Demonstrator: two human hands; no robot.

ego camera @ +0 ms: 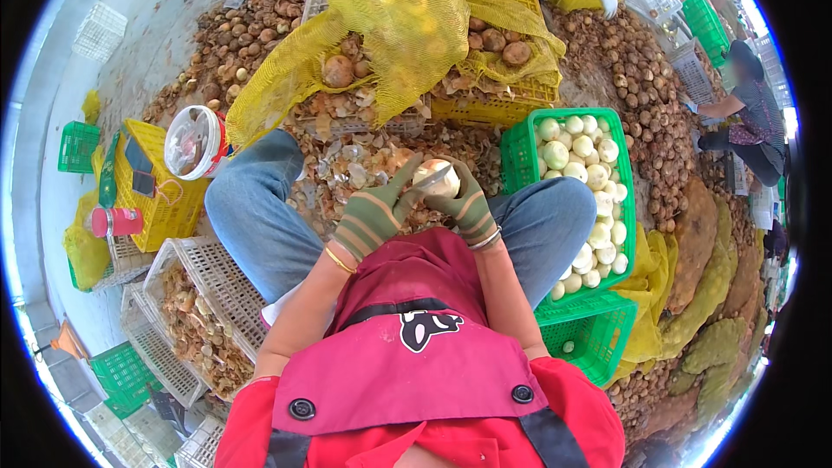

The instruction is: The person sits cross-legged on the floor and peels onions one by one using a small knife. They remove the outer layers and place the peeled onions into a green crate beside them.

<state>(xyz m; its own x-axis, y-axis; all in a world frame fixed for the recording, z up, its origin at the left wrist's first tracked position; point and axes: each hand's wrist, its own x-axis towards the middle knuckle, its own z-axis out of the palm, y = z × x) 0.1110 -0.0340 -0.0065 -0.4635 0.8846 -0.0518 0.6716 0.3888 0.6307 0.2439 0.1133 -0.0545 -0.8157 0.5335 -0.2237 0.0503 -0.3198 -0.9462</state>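
Between my gloved hands is a partly peeled onion [444, 188], pale with some brownish skin at its top. Fingers of my right hand [469, 203] wrap its right side. From my left hand [377, 211] a short knife blade [434, 177] lies across the onion; the handle is hidden in the striped glove. Below and beyond the hands, loose onion skins [351, 166] cover the ground between my knees. To the right, a green plastic crate [513, 146] holds many peeled white onions [597, 177]. Ahead, a yellow mesh sack [403, 19] with unpeeled onions [338, 71] rests over crates.
A white bucket [188, 143] and a yellow crate [175, 208] bearing a phone [143, 183] stand left. Nearer is a white crate [214, 286] of skins. A second green crate [585, 331] sits at right. Co-workers [754, 110] are among onion heaps [650, 123] at right and ahead.
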